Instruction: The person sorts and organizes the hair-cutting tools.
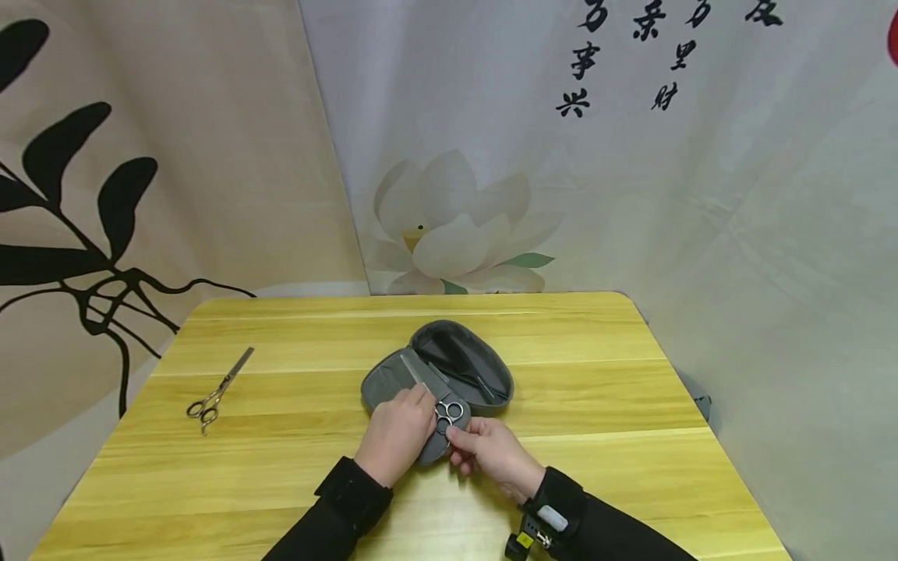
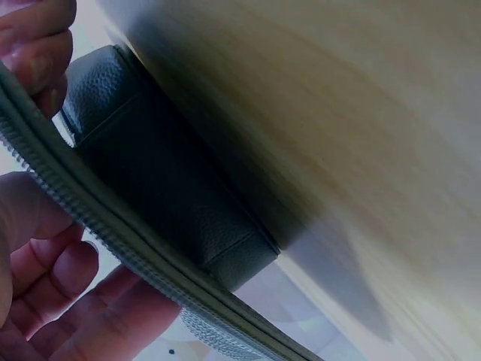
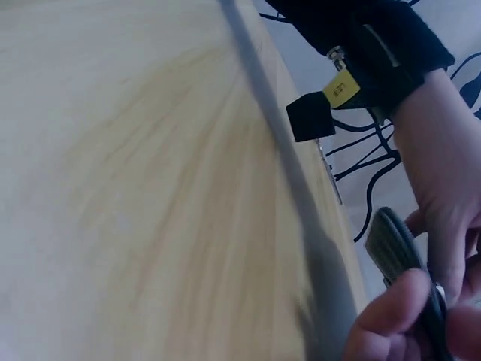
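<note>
A grey zip-up scissors case (image 1: 388, 374) lies unfolded near the table's middle, its deeper half (image 1: 500, 374) at the back right. A pair of scissors (image 1: 454, 411) rests along its flatter half, finger rings toward me and blade tip pointing away. My left hand (image 1: 396, 435) grips the scissors at mid-length, covering that part. With thumb and fingers, my right hand (image 1: 494, 456) pinches the near edge of the case beside the lower ring. In the right wrist view, the right thumb (image 3: 394, 304) presses the case's edge (image 3: 394, 244), which is tilted up.
Thinning scissors (image 1: 219, 393) with a comb-like blade lie on the table's left side. The wooden table (image 1: 596, 374) has hanging printed cloths behind it. A dark long item (image 1: 449, 354) shows inside the deeper half, its kind unclear.
</note>
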### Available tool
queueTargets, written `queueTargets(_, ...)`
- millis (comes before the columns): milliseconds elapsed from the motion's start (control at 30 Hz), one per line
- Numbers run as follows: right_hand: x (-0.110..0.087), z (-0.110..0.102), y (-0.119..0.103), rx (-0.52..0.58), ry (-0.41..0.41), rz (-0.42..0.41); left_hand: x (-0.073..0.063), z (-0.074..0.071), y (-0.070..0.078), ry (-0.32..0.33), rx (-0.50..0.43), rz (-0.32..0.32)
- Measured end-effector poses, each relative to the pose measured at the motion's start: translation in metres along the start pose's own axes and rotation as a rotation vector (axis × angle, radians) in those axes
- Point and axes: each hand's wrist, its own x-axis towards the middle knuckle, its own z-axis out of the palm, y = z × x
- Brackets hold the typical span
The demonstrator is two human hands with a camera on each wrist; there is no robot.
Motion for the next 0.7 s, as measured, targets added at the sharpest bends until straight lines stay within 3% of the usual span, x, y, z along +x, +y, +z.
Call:
queueTargets(200,0.003,0.003,0.003,0.104,0.02,-0.022,-0.001,0.003,0.001,0.031,0.005,0.022)
queueTargets(400,0.005,0.003,-0.003,-0.007,0.153,-0.073,-0.002,0.005,0.004,0.077,0.014,0.066)
queueTargets(500,0.004,0.003,-0.004,-0.065,0.209,-0.059,-0.002,0.006,0.005,0.098,0.001,0.074)
queueTargets(600,0.003,0.001,-0.002,-0.093,0.217,-0.049,-0.002,0.006,0.003,0.085,-0.053,0.03)
queueTargets(700,0.002,0.0,0.0,-0.074,0.179,-0.047,-0.002,0.004,-0.007,0.033,-0.113,-0.102)
